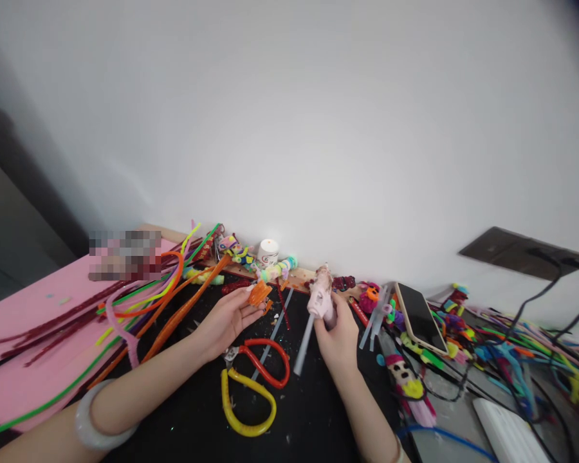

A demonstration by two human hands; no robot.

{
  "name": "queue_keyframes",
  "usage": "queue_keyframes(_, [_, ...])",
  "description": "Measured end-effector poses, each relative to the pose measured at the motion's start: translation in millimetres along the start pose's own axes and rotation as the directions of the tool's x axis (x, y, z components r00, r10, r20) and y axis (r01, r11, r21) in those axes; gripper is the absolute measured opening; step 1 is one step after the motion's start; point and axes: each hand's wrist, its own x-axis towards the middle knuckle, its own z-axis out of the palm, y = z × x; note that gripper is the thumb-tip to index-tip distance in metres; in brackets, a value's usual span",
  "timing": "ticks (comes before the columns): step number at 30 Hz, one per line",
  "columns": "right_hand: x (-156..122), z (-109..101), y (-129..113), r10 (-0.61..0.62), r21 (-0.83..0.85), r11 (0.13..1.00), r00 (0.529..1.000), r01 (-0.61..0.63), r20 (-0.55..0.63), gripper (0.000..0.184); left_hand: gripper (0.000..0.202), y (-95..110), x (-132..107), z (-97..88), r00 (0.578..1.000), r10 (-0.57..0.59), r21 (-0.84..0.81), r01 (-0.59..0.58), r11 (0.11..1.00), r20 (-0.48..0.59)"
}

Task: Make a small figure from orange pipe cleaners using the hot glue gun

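Near the middle, my left hand [226, 325] is closed on a small orange fuzzy piece [259, 294], pinched at the fingertips. My right hand [338, 341] grips a pale pink glue gun [321, 294], nozzle pointing away toward the wall. A translucent glue stick [303, 347] juts from the gun's rear toward me. The piece and the gun are apart. Below my left wrist lie scissors with one red handle [285, 366] and one yellow handle; my forearm partly covers their blades. Long orange pipe cleaners [186, 312] stretch beside my left forearm.
Dark red, green and purple pipe cleaners [101, 302] lie across a pink surface [24, 321] at left. A white tub [269, 252] and small fuzzy figures line the wall. On the right are a phone [419, 318], a doll [405, 382], tangled cables and a white power strip [509, 429].
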Motion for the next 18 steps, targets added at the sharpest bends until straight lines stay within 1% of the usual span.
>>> queue_keyframes(2, [-1.6, -1.0, -3.9, 0.012, 0.130, 0.991, 0.999, -0.016, 0.034, 0.035, 0.017, -0.6, 0.4, -0.9, 1.000, -0.007, 0.005, 0.007, 1.000, 0.023])
queue_keyframes(4, [-4.1, -1.2, -10.4, 0.001, 0.219, 0.975, 0.993, -0.027, 0.119, 0.023, 0.016, -1.1, 0.3, -1.2, 0.999, -0.013, -0.001, 0.013, 1.000, 0.038])
queue_keyframes(8, [-8.9, 1.7, -21.8, -0.059, 0.288, 0.957, 0.969, -0.013, 0.240, 0.003, 0.016, -1.6, 0.1, -0.8, 0.999, -0.014, -0.002, 0.014, 1.000, 0.039])
queue_keyframes(11, [-10.7, 4.4, -24.5, -0.117, 0.348, 0.937, 0.947, 0.006, 0.299, 0.014, 0.015, -2.4, 1.0, -1.9, 0.999, -0.012, 0.002, 0.012, 1.000, 0.038])
queue_keyframes(13, [-11.2, 5.6, -24.5, -0.143, 0.365, 0.931, 0.939, 0.019, 0.314, 0.019, 0.013, -3.5, 1.9, -3.4, 0.999, -0.015, 0.008, 0.015, 1.000, 0.042])
queue_keyframes(18, [-13.2, 7.4, -24.7, -0.150, 0.361, 0.932, 0.932, 0.023, 0.329, 0.021, 0.011, -6.7, 2.6, -6.0, 0.995, -0.016, 0.031, 0.013, 0.999, 0.102])
